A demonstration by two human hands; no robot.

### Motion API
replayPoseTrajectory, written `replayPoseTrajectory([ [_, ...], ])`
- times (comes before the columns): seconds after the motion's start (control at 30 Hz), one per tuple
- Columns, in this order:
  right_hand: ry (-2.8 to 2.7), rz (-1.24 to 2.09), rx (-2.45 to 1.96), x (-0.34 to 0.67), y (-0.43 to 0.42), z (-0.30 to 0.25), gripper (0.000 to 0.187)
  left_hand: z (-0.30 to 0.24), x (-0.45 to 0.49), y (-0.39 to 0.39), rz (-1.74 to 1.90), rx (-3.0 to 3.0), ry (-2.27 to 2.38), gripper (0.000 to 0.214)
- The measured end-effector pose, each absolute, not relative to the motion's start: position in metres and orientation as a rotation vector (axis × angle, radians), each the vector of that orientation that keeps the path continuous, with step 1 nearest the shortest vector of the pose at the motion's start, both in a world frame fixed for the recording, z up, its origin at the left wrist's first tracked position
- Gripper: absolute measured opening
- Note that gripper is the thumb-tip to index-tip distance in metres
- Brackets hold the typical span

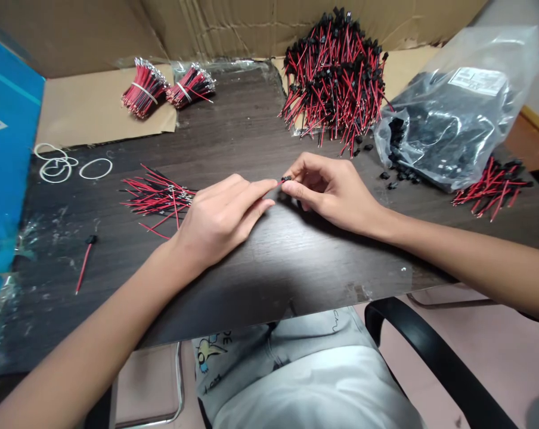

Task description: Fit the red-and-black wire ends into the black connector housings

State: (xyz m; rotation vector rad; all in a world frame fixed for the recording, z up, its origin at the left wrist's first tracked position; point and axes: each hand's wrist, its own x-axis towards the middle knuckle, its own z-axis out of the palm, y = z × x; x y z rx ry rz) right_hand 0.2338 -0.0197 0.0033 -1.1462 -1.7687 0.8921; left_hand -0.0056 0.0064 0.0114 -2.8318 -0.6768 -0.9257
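Over the middle of the table my two hands meet at a small black connector housing (286,179). My right hand (330,185) pinches it between thumb and index finger. A short red wire (279,183) runs from the housing to the fingertips of my left hand (227,211), which are closed on it; most of the wire is hidden. Beside and partly behind my left hand lies a loose pile of red and black wires (155,193) with bare metal ends. One red wire with a black connector (86,262) lies alone at the left.
Two banded wire bundles (144,89) stand at the back left, with white rubber bands (96,168) nearer. A large heap of wires with black connectors (336,77) sits at the back. A plastic bag (461,113) spills black housings at right, next to a smaller wire pile (491,187).
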Motion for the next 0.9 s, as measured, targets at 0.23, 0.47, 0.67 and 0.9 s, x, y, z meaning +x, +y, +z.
replayPoseTrajectory([
  [0.23, -1.692, 0.963, -1.149, 0.233, -0.022, 0.003, 0.044, 0.014, -0.002, 0.0, -1.081, -2.823, -0.629, 0.017],
  [0.47, -1.652, 1.007, -1.126, 0.231, -0.025, 0.004, 0.044, 0.01, 0.001, -0.002, -1.044, -2.889, -0.528, 0.02],
  [0.67, -1.774, 0.782, -1.029, 0.229, -0.032, 0.004, 0.029, 0.01, 0.001, -0.001, -1.043, -2.934, -0.521, 0.028],
  [0.9, -2.024, 0.433, -0.947, 0.231, -0.031, 0.008, 0.031, 0.012, -0.002, 0.004, -1.027, -2.915, -0.58, 0.036],
])
